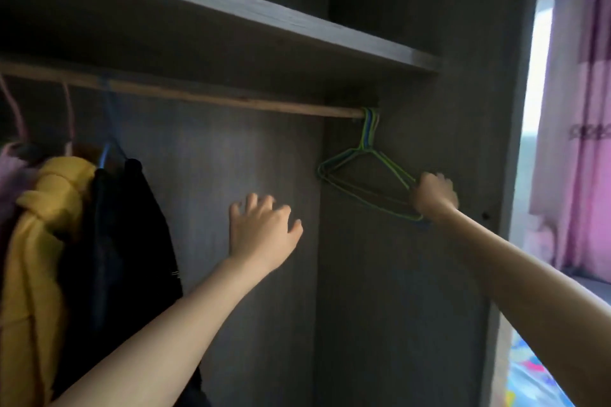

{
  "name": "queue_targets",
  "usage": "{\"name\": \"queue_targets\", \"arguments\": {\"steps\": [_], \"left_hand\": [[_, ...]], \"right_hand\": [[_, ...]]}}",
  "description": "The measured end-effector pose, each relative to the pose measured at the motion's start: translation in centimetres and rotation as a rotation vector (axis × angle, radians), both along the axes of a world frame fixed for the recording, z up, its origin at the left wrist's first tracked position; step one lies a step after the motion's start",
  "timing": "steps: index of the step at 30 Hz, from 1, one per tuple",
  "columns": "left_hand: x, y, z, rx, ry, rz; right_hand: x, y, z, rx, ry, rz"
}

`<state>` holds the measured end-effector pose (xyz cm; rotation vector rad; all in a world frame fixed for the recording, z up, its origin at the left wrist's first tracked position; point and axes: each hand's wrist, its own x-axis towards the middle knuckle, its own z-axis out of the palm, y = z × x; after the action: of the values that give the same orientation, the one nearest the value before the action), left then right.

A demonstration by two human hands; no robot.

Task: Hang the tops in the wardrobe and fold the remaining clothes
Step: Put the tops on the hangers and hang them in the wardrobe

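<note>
The right end of the hangers (367, 180) on the rail (205, 96) is gripped by the right hand (433, 195); the left hand (263, 230) is held open, left of them.

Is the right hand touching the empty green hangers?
Touching. The head view shows the right hand curled round the lower corner of the green hangers.
</note>
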<state>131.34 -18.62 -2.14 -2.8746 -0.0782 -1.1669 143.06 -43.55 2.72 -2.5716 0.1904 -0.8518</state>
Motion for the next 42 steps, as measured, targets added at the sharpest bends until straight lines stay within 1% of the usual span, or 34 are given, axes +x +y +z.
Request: {"name": "queue_targets", "arguments": {"steps": [4, 8, 11, 12, 15, 16, 17, 19, 21, 23, 25, 28, 30, 37, 42], "left_hand": [[3.1, -2.2, -1.1, -0.053, 0.090, -0.008], [5.3, -3.6, -2.2, -0.077, 0.125, -0.002], [6.3, -4.0, -2.6, -0.115, 0.132, -0.006], [6.6, -4.1, -2.7, -0.131, 0.129, -0.007], [6.9, -4.2, -3.0, -0.172, 0.137, -0.014], [6.9, -4.2, -3.2, -0.177, 0.141, -0.011], [7.0, -4.2, -3.4, -0.182, 0.146, -0.010], [7.0, -4.2, -3.7, -0.191, 0.153, -0.005], [6.9, -4.1, -3.9, -0.198, 0.154, -0.006], [6.8, -3.9, -4.0, -0.205, 0.156, -0.003], [6.7, -3.7, -4.1, -0.213, 0.158, -0.008], [6.3, -3.5, -4.0, -0.226, 0.157, -0.021], [6.0, -3.6, -4.0, -0.211, 0.158, -0.019], [5.6, -4.0, -4.3, -0.240, 0.163, -0.083], [5.4, -5.9, -4.6, -0.288, 0.171, -0.163]], "right_hand": [[2.4, -3.9, -0.5, 0.077, 0.014, 0.031], [4.7, -4.1, -0.8, 0.078, 0.070, 0.104], [5.4, -3.5, -0.8, 0.166, 0.148, 0.212], [5.6, -3.4, -0.9, 0.246, 0.169, 0.284], [6.2, -2.9, -1.0, 0.723, 0.285, 0.547], [6.4, -2.9, -1.0, 0.828, 0.309, 0.590], [6.6, -2.8, -1.0, 0.872, 0.314, 0.589], [7.1, -2.6, -0.9, 0.842, 0.252, 0.549], [7.1, -2.3, -1.1, 0.784, 0.130, 0.509], [7.2, -2.2, -1.2, 0.670, 0.006, 0.436], [7.4, -2.3, -1.3, 0.567, -0.062, 0.371], [7.4, -2.6, -0.9, 0.414, -0.105, 0.295], [6.8, -2.7, -0.6, 0.353, -0.129, 0.255], [3.1, -4.3, -0.7, 0.263, -0.170, 0.172], [-0.3, -6.1, -1.5, 0.224, -0.145, 0.142]]}}
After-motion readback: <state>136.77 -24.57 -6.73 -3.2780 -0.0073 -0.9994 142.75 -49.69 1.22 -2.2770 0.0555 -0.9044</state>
